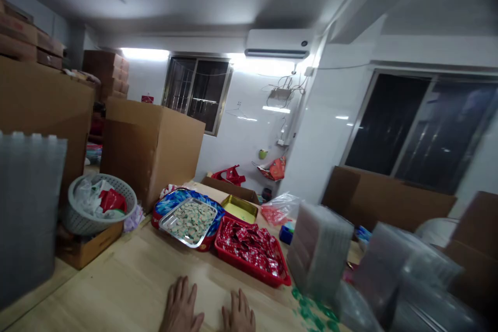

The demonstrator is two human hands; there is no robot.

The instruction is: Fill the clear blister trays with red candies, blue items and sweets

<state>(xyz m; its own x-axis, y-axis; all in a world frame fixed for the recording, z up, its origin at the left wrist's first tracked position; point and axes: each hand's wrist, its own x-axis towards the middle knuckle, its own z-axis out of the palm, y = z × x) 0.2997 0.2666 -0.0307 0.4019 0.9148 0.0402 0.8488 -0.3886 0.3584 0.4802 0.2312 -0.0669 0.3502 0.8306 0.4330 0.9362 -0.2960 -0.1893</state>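
The left hand (182, 308) and the right hand (239, 314) are seen side by side at the bottom centre of the frame, backs upward, apart from each other. Both are opened, fingers extended and slightly parted, and are laid against or just over the pale wooden surface (132, 280); contact under the palms cannot be made out. Nothing is seen to be gripped by either.

No item is being worked between them, and the patch of surface directly ahead is left bare. As far as can be judged, the sorting into containers is done, while nothing is being drawn from them; how much is left cannot be told.

Just beyond the right hand, up and to the right, the red basket (249, 268) is placed, well filled with shiny red packets (252, 246). Above the left hand, a little farther off, the metal tray (174, 235) is covered with pale, green-flecked pieces (192, 220) and is propped on blue-wrapped items (171, 199). Neither container is touched.

Farther out, a gold-coloured tin (237, 210) is set behind the basket, green pieces (313, 311) are scattered at the lower right, and stacked clear containers (319, 249) are stood above them.
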